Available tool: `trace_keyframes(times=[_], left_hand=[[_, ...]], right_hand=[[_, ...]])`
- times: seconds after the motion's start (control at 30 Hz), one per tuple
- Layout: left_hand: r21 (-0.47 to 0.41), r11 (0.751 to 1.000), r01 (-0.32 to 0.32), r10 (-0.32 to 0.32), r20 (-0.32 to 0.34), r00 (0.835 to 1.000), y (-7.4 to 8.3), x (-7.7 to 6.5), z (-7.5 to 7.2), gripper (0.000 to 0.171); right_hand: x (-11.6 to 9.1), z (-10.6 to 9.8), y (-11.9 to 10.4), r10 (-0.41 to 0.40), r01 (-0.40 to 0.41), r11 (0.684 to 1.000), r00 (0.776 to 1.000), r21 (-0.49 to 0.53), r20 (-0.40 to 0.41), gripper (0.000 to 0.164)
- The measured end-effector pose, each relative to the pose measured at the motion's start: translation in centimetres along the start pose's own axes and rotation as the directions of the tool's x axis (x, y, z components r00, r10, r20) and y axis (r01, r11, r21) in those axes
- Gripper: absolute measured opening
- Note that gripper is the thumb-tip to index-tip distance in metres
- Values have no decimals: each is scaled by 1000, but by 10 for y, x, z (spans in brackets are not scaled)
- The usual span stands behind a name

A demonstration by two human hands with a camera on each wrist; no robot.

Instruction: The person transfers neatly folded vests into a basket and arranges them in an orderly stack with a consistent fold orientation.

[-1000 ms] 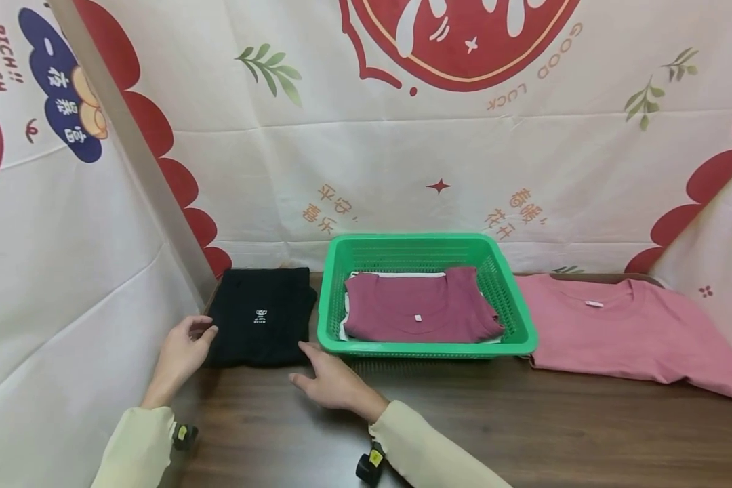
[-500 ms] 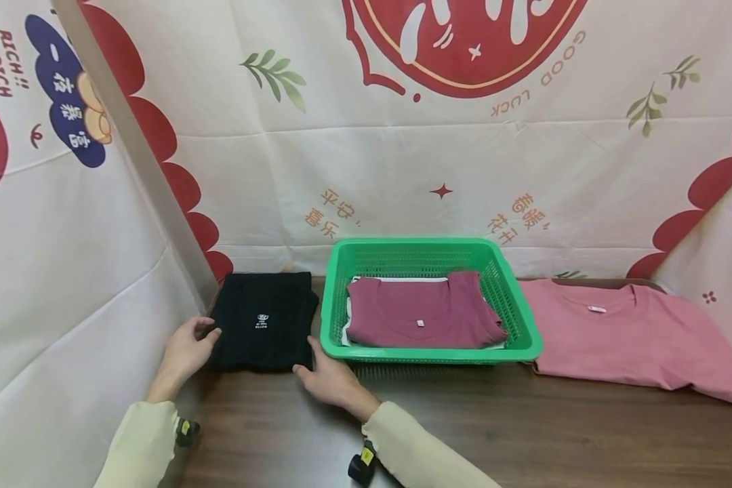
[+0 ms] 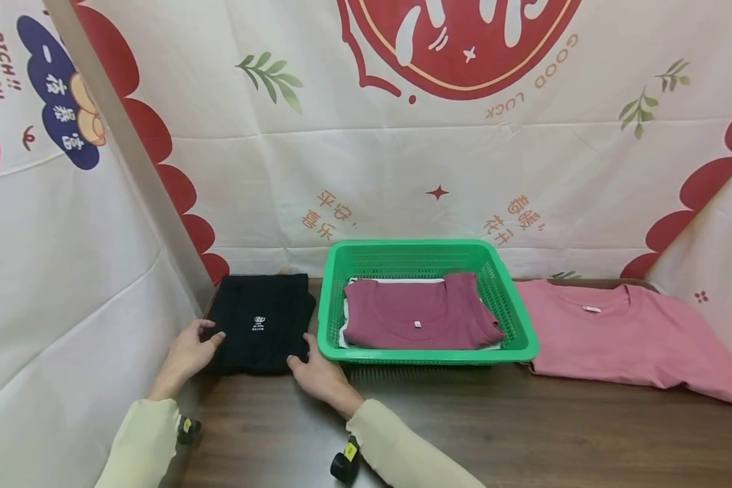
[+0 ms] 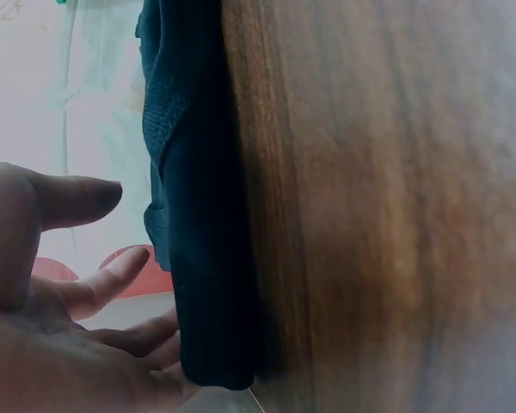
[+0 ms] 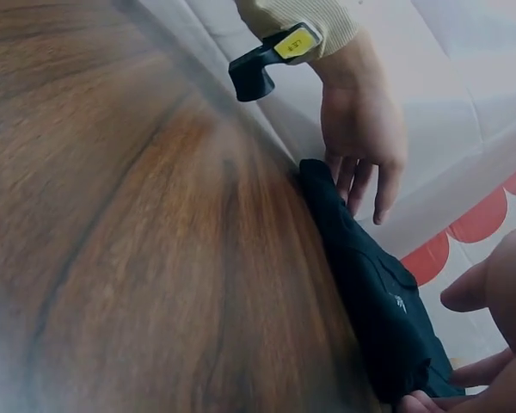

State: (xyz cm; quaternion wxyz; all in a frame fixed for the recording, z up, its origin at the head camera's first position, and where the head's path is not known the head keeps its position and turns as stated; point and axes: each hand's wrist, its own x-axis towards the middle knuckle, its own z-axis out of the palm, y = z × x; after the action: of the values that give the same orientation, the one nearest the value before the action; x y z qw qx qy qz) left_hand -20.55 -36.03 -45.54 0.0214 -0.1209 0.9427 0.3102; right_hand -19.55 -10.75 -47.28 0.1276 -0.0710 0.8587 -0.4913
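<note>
A folded black shirt (image 3: 259,298) with a small white print lies flat at the left end of the table. At its left edge is my left hand (image 3: 186,354), fingers relaxed and thumb over the near corner. In the left wrist view the fingers of this hand (image 4: 77,323) reach the end of the shirt (image 4: 211,224), with the thumb apart from it. My right hand (image 3: 322,377) is at the shirt's lower right corner, thumb and fingers spread. The right wrist view shows fingertips of the right hand (image 5: 512,305) right at the fold, the thumb raised above.
A green plastic basket (image 3: 428,354) stands just right of the black shirt, holding a folded plum-coloured shirt (image 3: 396,318) over white cloth. Farther right lies a pink T-shirt (image 3: 622,339). A printed white cloth (image 3: 390,169) hangs behind, with another along the left side.
My right hand has shifted slightly left, its thumb and fingers now closer in at the black shirt's right corner. The left hand has edged slightly inward along the left side.
</note>
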Motion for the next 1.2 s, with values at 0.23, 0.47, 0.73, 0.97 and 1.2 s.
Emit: trace_keyframes(times=[0.23, 0.47, 0.73, 0.97, 1.2], left_hand=[[-9, 1000, 26, -27, -4, 1000, 1, 3, 0, 54], [-5, 999, 42, -42, -32, 999, -3, 8, 2, 53], [-5, 998, 55, -55, -49, 997, -5, 13, 3, 55], [1, 996, 86, -86, -53, 995, -5, 15, 5, 58], [5, 996, 95, -94, -37, 995, -4, 15, 7, 61]], right_hand=[[3, 3, -1, -4, 9, 997, 998, 82, -56, 52], [7, 8, -5, 5, 7, 992, 995, 124, -101, 50], [10, 10, -8, 0, 16, 992, 992, 122, -125, 40], [12, 11, -12, 30, -4, 985, 989, 175, -146, 36], [15, 13, -12, 37, 18, 976, 969, 216, -246, 37]])
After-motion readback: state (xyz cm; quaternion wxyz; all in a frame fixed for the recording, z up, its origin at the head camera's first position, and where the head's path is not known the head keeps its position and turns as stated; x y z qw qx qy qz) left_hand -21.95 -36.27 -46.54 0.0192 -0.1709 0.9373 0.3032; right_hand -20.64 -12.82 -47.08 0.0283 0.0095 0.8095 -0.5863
